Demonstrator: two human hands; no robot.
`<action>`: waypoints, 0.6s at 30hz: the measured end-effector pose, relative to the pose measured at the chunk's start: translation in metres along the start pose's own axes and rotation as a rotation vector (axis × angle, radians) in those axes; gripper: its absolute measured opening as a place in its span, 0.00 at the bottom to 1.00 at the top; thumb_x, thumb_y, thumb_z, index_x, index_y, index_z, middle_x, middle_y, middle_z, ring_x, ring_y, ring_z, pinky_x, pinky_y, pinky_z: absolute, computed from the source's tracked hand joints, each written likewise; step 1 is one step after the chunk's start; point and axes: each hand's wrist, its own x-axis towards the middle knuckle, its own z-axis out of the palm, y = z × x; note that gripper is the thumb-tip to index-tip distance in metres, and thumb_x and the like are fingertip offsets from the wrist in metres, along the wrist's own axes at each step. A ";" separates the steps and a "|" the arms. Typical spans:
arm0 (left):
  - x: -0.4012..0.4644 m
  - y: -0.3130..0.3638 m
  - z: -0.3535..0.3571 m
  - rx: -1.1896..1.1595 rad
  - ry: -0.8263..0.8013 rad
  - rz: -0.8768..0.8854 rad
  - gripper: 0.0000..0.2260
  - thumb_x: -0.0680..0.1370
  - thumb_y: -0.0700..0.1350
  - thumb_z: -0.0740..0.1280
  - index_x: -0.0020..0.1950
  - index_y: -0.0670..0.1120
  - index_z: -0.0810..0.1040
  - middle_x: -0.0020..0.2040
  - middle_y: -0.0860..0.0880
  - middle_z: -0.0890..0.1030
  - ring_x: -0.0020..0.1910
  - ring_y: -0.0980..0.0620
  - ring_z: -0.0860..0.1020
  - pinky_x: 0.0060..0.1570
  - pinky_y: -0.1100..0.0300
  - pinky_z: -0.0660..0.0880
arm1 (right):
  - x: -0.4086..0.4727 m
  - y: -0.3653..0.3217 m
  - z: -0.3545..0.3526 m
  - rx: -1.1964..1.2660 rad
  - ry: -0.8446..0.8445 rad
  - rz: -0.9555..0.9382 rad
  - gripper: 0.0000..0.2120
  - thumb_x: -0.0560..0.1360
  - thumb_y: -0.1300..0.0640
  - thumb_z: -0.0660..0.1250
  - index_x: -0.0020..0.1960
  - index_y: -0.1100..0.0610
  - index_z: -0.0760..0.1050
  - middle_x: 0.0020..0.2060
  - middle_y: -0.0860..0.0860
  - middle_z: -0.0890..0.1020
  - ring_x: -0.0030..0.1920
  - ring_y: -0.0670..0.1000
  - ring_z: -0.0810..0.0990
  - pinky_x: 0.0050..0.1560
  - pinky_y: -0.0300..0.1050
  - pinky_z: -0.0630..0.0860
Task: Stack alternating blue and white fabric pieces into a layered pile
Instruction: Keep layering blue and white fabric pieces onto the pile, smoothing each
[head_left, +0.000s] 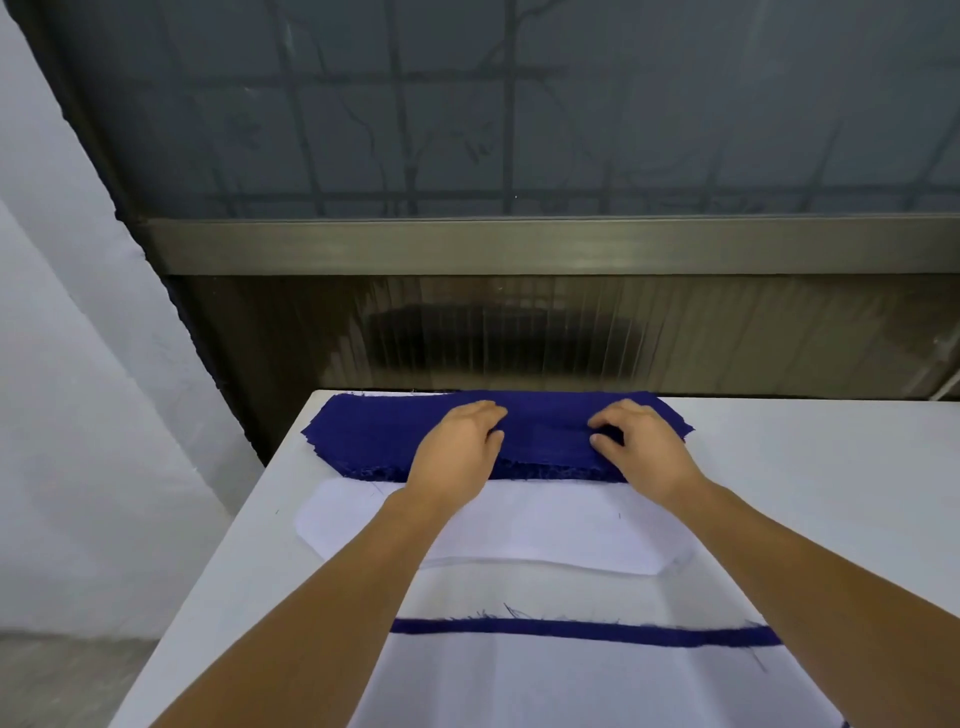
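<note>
Both on the blue fabric stack (498, 434) at table's (805, 467) far edge: my left hand (457, 447) & right hand (644, 447), fingers curled, pinching top layer. Should peel just one pc, then lay it on the white piece (519, 530) nearer me.

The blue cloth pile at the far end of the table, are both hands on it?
Yes, the left hand and the right hand both rest on the stack of dark blue fabric pieces, fingers curled at its top.
</note>
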 end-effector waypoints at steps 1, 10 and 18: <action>0.003 0.000 0.003 0.012 -0.016 0.009 0.17 0.82 0.47 0.60 0.71 0.50 0.70 0.71 0.52 0.70 0.70 0.54 0.65 0.67 0.61 0.64 | 0.001 0.001 0.002 0.008 0.018 -0.001 0.09 0.78 0.56 0.65 0.58 0.53 0.78 0.56 0.47 0.78 0.56 0.47 0.74 0.59 0.42 0.73; 0.010 -0.002 0.002 0.064 -0.070 0.026 0.22 0.77 0.58 0.65 0.70 0.53 0.71 0.64 0.53 0.73 0.64 0.52 0.68 0.62 0.56 0.70 | 0.010 0.000 -0.003 0.056 0.012 -0.004 0.08 0.80 0.59 0.60 0.50 0.55 0.79 0.49 0.49 0.78 0.50 0.49 0.75 0.53 0.43 0.74; 0.008 0.007 0.001 0.146 0.083 0.067 0.12 0.81 0.52 0.59 0.56 0.52 0.81 0.51 0.53 0.80 0.50 0.53 0.74 0.49 0.58 0.75 | -0.001 -0.008 -0.007 -0.081 0.047 -0.060 0.11 0.82 0.53 0.55 0.54 0.53 0.75 0.51 0.48 0.78 0.51 0.48 0.75 0.51 0.42 0.74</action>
